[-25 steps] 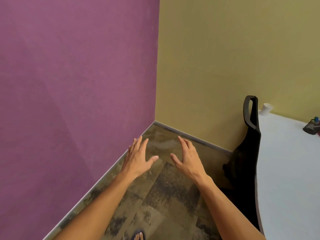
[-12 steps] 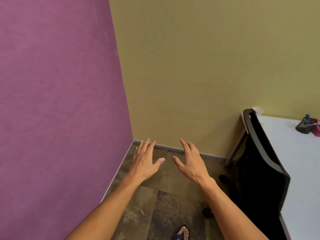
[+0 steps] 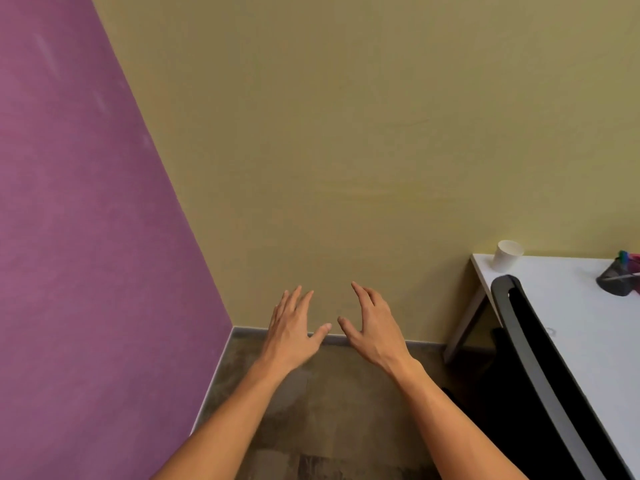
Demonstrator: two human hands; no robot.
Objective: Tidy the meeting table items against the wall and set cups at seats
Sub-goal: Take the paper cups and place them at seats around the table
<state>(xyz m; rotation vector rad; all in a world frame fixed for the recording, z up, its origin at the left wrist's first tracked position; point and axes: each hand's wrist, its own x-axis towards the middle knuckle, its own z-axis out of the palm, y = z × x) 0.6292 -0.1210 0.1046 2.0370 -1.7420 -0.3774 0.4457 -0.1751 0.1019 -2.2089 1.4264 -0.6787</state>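
1. Head view, hands. Left hand (image 3: 294, 329) and right hand (image 3: 375, 325) are both held out in front, palms down, fingers straight and slightly spread, thumbs near each other but not touching. Neither holds anything. Both hang over the floor by the room corner, well apart from the table.

2. Head view, task items. White table (image 3: 568, 306) stands at the right edge, its far end against the yellow wall (image 3: 346, 133). One paper cup (image 3: 506, 255) stands upright at the table's far left corner, close to that wall. A dark pen holder (image 3: 620, 281) with coloured markers sits further right, also near the wall. A black chair (image 3: 530, 358) is drawn up at the table's near side.

3. Head view, change. Over the last second the view has swung rightward: the purple wall (image 3: 86, 237) takes up less of the frame, and the table, cup and holder show more fully. The hands keep the same empty, spread pose throughout.

4. Judgement. The person appears to be turning toward the table; nothing is grasped yet. The cup seems the nearest item to reach first.
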